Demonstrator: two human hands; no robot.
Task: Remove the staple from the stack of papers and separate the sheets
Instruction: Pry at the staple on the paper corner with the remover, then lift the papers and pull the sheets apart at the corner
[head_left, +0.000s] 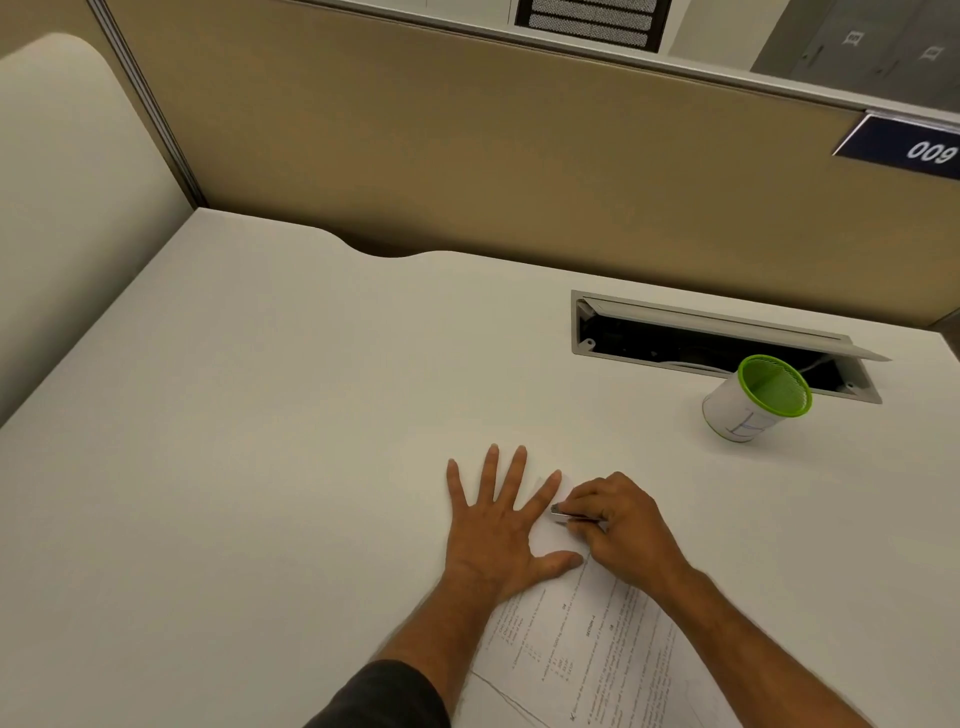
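Observation:
A stack of printed papers (587, 654) lies on the white desk, running from the lower edge up to my hands. My left hand (498, 525) lies flat on the top corner of the stack, fingers spread. Just to its right, my right hand (618, 525) is closed around a small metal tool (563, 515), whose tip touches the paper's corner beside my left index finger. The staple itself is too small to make out.
A green-rimmed mesh cup (756, 400) wrapped in white paper stands at the right. Behind it is an open cable slot (701, 343) in the desk (260, 415). A tan partition (467, 145) walls the far side.

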